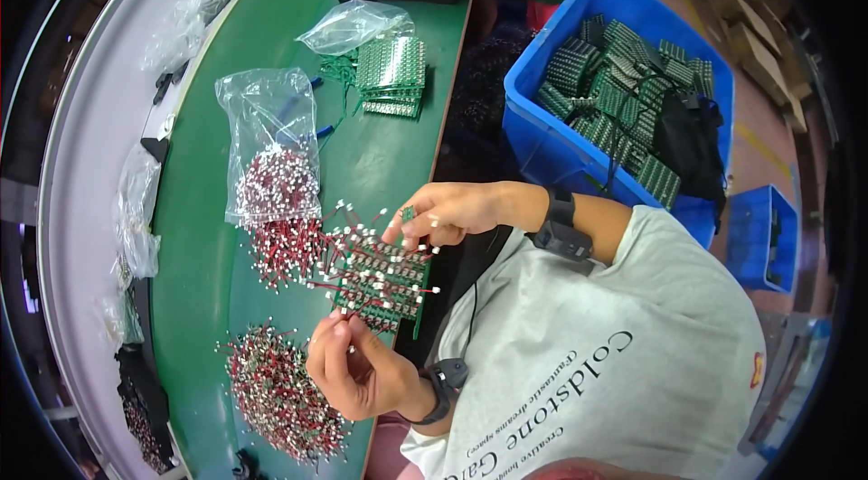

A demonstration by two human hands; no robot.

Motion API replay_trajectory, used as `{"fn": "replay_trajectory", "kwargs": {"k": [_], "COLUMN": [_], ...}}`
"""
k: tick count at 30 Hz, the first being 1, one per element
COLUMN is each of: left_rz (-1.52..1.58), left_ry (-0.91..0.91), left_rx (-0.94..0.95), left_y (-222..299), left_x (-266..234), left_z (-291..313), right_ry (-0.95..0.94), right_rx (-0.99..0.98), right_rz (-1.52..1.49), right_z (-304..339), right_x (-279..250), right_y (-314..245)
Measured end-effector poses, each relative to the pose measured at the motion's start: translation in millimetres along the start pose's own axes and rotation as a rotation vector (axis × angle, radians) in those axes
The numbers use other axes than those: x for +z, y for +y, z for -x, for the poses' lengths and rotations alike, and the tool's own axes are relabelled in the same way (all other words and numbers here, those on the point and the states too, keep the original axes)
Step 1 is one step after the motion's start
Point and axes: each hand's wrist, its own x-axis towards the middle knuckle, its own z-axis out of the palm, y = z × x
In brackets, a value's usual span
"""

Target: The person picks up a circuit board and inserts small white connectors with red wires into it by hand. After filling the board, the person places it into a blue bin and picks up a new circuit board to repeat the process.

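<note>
Circuit boards (378, 286), green and fringed with red wires ending in white connectors, sit at the centre of the frame, between the two hands and over the right edge of the desk (203, 299). Their rows run roughly across the frame, while the group itself stretches from the upper hand down toward the lower one.

The right hand (448, 213), above, has its fingers closed around a small green board piece at the upper edge. The left hand (366, 371), below, has thumb and fingertips pinched together at the lower-left edge; whether they grip a wire or the board itself cannot be told. This left hand is nearer the lower wire pile (285, 399), which lies to its left. The upper wire pile (280, 254) lies just left of the boards, partly under a clear plastic bag (262, 109). Stacked panels (393, 64) rest higher up; a blue bin (524, 123) holds more at upper right.
</note>
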Motion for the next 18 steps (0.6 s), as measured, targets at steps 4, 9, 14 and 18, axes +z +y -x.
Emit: {"fn": "replay_trajectory", "kwargs": {"k": [4, 9, 14, 18], "left_rz": [0.075, 0.166, 0.176, 0.059], "left_ry": [-0.068, -0.138, -0.298, -0.325], "left_rx": [0.04, -0.017, -0.129, -0.342], "left_y": [7.8, 17.6, -2.7, -26.7], "left_x": [11.6, 39.1, 24.5, 21.8], "left_z": [-9.0, -22.1, -22.8, -2.6], "right_ry": [-0.122, 0.181, 0.899, 1.234], "right_rx": [-0.011, -0.155, -0.503, -0.183], "right_rz": [-0.068, 0.448, 0.604, 0.909], "right_z": [9.0, 60.6, 173.1, 218.7], "right_x": [-5.5, -24.4, -156.0, -277.2], "right_y": [-8.1, -97.9, -207.2, -253.5]}}
